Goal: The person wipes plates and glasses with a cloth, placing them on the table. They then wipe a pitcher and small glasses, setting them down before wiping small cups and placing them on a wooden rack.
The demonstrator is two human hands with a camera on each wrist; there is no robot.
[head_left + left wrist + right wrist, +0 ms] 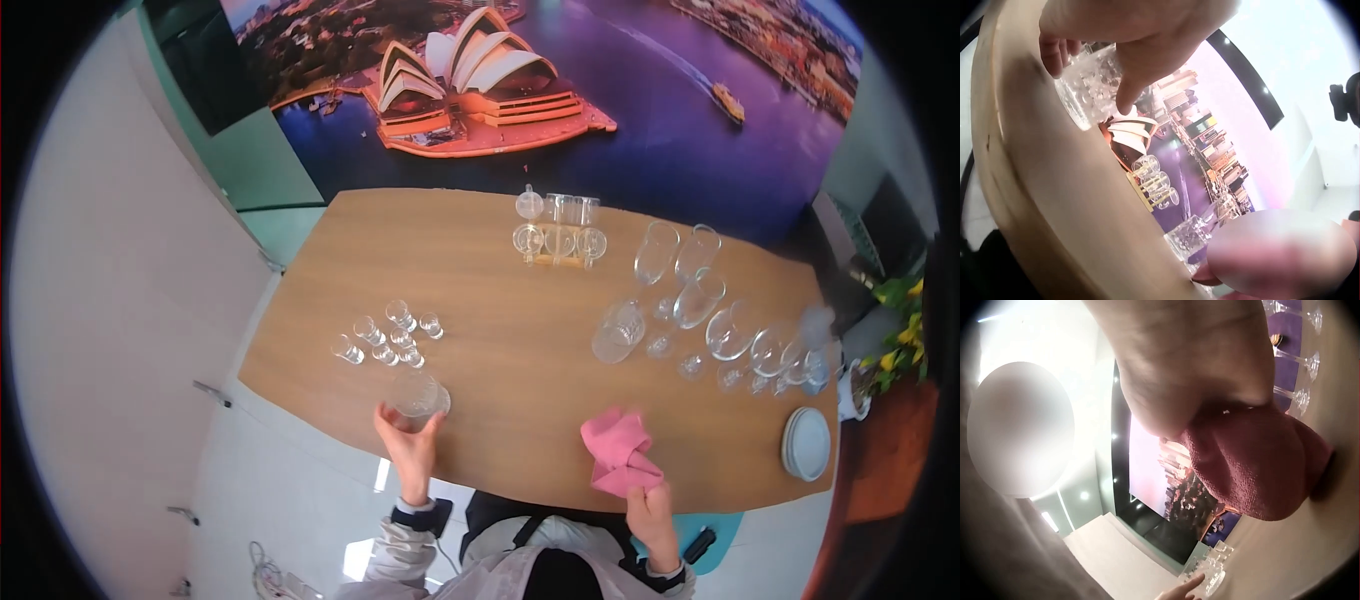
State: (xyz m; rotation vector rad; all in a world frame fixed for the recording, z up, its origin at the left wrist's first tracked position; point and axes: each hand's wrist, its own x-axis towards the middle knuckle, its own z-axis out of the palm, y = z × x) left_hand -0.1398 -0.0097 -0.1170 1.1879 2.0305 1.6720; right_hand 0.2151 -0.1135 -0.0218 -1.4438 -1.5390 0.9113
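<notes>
Presently held: 1 clear tumbler (420, 394), near the front edge of the table (510, 360) and small glasses (403, 341), gripped by my left hand (408, 450); 1 pink cloth (616, 448), clutched in my right hand (652, 515).

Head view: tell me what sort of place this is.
Possibly a showroom or staged office room: a wooden table bears many glasses, with a huge harbour picture behind.

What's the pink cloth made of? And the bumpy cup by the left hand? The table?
Pink cloth: soft fabric, perhaps towelling; it folds and looks fuzzy. Bumpy cup: probably shiny glass; it's see-through, though clear plastic might match. Table: maybe smooth wood or laminate, from its brown colour.
</notes>
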